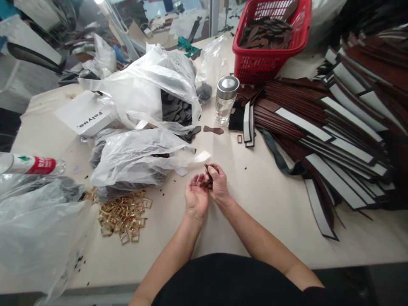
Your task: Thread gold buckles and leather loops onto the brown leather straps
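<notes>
Both my hands meet above the table, close to its middle. My right hand is closed, its thumb pressing on a small dark brown leather piece. My left hand is turned palm up with curled fingers, and brown leather shows at its fingertips against the right hand. Whether this is one folded piece or several cannot be made out. Just beyond the hands lie a flat brown leather tab and a small rectangular metal ring. A heap of gold rectangular buckle rings lies to the left.
Plastic bags of dark pieces cover the left middle. A clear flask stands upright ahead, near a red basket of brown pieces. Stacked brown straps fill the right side. A bottle lies far left, near a white box.
</notes>
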The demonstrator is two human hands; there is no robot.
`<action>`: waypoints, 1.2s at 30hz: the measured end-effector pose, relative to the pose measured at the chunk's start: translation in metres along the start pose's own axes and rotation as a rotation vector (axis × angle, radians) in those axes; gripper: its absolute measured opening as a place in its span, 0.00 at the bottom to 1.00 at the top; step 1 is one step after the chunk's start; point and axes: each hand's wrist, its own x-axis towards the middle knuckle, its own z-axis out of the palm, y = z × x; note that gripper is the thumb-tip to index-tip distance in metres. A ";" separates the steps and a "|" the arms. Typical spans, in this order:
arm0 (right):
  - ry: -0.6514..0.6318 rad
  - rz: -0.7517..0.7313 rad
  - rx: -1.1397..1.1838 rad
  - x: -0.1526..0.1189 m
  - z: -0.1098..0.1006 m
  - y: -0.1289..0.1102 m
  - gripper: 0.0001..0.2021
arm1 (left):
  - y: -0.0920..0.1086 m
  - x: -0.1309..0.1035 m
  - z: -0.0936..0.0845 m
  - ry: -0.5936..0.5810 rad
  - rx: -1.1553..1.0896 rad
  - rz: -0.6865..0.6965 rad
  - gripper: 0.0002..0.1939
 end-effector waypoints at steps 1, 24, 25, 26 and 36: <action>0.019 0.010 0.032 -0.004 0.000 -0.002 0.15 | -0.002 0.000 0.006 -0.002 -0.110 -0.037 0.13; -0.676 -0.987 -0.695 -0.018 0.047 -0.007 0.25 | 0.044 -0.018 -0.019 -0.282 -0.821 -0.126 0.15; -0.695 -0.971 -0.654 -0.023 0.053 -0.009 0.27 | 0.048 -0.021 -0.025 -0.257 -0.828 -0.116 0.14; -0.700 -0.923 -0.586 -0.030 0.058 -0.013 0.29 | 0.053 -0.026 -0.030 -0.226 -0.841 -0.104 0.12; -0.544 -0.554 -0.476 -0.043 0.053 -0.007 0.21 | 0.123 -0.061 -0.104 -0.134 -0.866 0.048 0.15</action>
